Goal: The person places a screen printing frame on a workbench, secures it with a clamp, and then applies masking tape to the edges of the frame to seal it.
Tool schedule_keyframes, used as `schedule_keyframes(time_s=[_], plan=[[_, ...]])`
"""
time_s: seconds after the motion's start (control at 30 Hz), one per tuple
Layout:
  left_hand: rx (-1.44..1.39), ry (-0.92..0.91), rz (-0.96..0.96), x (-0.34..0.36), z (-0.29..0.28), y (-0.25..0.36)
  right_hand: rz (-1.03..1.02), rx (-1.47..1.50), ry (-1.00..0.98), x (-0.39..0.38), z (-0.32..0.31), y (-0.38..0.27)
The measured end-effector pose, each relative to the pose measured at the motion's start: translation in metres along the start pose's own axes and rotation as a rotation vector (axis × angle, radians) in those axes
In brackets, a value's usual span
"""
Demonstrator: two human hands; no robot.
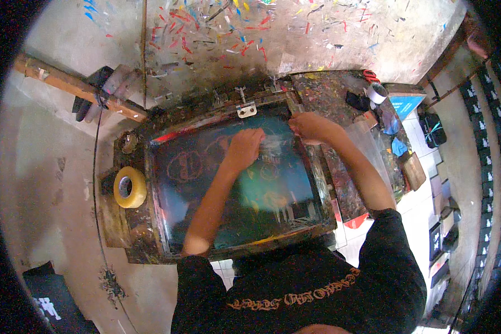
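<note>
A screen-printing frame [247, 192] with dark blue-green mesh and faint drawn designs lies in front of me, its far edge under a metal hinge clamp [246, 109]. My left hand [246, 146] is over the upper middle of the mesh, fingers curled together; what they hold, if anything, is hidden. A pale, shiny strip [273, 146], like clear tape, shows on the mesh just right of it. My right hand [313, 128] is closed at the upper right edge of the frame, and I cannot make out what is inside its fingers.
A roll of clear tape [130, 187] rests left of the frame. On the stained table [345, 167] to the right are a translucent sheet [367, 147], a white roll [377, 93], a dark cloth [357, 101] and blue scraps [398, 147]. Racks of dark printed pieces [484, 139] stand far right.
</note>
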State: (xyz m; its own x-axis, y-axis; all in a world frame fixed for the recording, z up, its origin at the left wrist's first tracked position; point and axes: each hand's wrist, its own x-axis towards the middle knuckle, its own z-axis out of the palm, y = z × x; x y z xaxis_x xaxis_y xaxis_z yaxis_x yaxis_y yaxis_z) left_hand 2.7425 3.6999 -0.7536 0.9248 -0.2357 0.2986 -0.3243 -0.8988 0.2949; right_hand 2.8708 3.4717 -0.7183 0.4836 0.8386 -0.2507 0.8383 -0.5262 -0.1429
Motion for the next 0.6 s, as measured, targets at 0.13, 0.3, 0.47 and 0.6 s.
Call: schedule_keyframes(time_s=[0.13,0.3,0.47,0.6], plan=[[0.026,0.046,0.083,0.0,0.004,0.003,-0.013,0.065,0.012,-0.013,-0.004,0.005],[0.019,0.008,0.052,0.0,-0.003,0.01,-0.19,0.128,0.098,-0.032,-0.019,0.001],[0.036,0.091,0.13,0.001,-0.005,0.022,-0.16,0.04,0.048,-0.03,-0.011,0.014],[0.02,0.079,0.135,0.002,-0.012,0.028,-0.044,0.123,0.049,-0.035,-0.011,0.01]])
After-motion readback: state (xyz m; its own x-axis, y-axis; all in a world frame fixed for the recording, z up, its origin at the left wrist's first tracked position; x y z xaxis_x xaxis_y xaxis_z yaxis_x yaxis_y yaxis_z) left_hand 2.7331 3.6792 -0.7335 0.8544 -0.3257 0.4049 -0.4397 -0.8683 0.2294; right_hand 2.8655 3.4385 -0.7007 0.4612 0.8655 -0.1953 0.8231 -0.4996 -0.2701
